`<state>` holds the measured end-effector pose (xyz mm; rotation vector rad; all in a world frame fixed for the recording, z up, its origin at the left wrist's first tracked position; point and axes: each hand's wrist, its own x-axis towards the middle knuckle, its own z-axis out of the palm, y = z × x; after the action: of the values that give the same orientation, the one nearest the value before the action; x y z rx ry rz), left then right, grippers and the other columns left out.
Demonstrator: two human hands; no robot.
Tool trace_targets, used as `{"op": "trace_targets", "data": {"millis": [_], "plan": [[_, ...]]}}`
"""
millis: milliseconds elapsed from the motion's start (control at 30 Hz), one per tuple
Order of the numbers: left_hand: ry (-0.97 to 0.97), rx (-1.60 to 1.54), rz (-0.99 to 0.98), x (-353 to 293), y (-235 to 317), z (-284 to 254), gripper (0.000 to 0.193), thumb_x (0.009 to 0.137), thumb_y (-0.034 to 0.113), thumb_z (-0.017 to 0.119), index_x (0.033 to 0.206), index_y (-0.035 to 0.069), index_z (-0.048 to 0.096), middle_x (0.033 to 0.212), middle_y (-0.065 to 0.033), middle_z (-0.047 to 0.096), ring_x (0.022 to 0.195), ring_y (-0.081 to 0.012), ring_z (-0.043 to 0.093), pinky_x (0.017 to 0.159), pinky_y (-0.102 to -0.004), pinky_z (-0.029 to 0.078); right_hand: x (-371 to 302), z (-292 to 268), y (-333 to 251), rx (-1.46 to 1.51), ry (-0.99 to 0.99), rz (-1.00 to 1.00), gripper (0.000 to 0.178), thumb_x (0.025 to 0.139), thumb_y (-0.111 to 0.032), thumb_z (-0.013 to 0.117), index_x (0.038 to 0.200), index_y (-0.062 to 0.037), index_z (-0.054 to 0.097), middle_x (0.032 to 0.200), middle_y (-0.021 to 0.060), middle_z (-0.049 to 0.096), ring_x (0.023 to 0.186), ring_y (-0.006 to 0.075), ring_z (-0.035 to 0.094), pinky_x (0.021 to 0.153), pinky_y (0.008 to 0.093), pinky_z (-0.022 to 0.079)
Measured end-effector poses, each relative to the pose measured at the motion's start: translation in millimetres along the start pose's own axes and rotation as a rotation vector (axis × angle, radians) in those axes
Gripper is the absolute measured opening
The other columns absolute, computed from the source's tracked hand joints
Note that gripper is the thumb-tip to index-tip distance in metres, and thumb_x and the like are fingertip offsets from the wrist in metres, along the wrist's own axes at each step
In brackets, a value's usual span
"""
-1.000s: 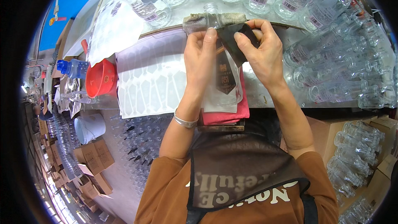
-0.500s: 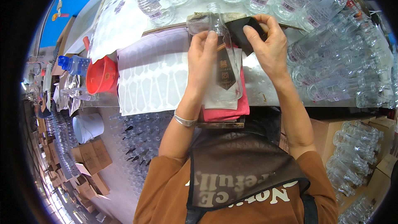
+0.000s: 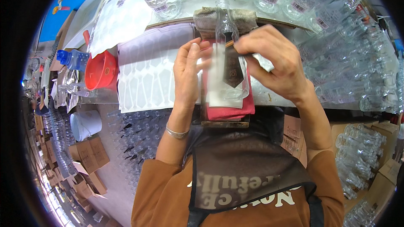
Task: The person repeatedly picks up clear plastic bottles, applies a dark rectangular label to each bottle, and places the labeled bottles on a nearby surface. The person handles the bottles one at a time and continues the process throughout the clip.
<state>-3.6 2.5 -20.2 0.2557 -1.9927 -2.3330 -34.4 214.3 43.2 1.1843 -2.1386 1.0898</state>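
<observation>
Pressing the dark, tie-shaped label (image 3: 232, 68) flat would probably go best with even strokes outward from its middle, the clear glass bottle (image 3: 227, 27) kept steady on the grey rolled cloth (image 3: 206, 20). The bottle lies between the hands, neck far: the bare left hand (image 3: 188, 65) loose just left, the bare right hand (image 3: 277, 59) curled just right, too blurred to tell whether it grasps anything
</observation>
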Motion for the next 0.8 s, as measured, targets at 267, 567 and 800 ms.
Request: {"op": "trace_targets", "data": {"millis": [267, 567, 800], "plan": [[-0.012, 0.041, 0.043, -9, 3, -4, 0.042, 0.105, 0.030, 0.055, 0.132, -0.003, 0.053, 0.124, -0.0165, 0.064, 0.113, -0.0218, 0.064, 0.089, -0.0332, 0.056, -1, 13, -49, 0.218, -0.439, 0.117, 0.021, 0.074, -0.002, 0.071, 0.094, -0.0071, 0.068, 0.088, 0.0087, 0.066, 0.082, 0.0275, 0.064, 0.074, 0.0395, 0.053], [-0.051, 0.081, 0.047, -19, -2, -14, 0.041, 0.100, 0.017, 0.061, 0.135, -0.003, 0.051, 0.128, -0.0150, 0.062, 0.115, -0.0207, 0.063, 0.091, -0.0329, 0.055, -9, 15, -18, 0.087, -0.115, 0.079, 0.024, 0.074, 0.001, 0.072, 0.097, -0.0053, 0.069, 0.097, 0.0097, 0.071, 0.089, 0.0284, 0.067, 0.080, 0.0371, 0.054], [-0.287, 0.098, 0.156, -31, 0, -4, 0.077, 0.084, -0.004, 0.065, 0.153, -0.001, 0.032, 0.150, -0.0167, 0.044, 0.138, -0.0252, 0.045, 0.114, -0.0405, 0.038, 3, 8, 18, 0.012, 0.154, 0.373, 0.018, 0.085, -0.001, 0.068, 0.104, -0.0014, 0.068, 0.098, 0.0116, 0.071, 0.089, 0.0166, 0.069, 0.075, 0.0298, 0.055]]}}
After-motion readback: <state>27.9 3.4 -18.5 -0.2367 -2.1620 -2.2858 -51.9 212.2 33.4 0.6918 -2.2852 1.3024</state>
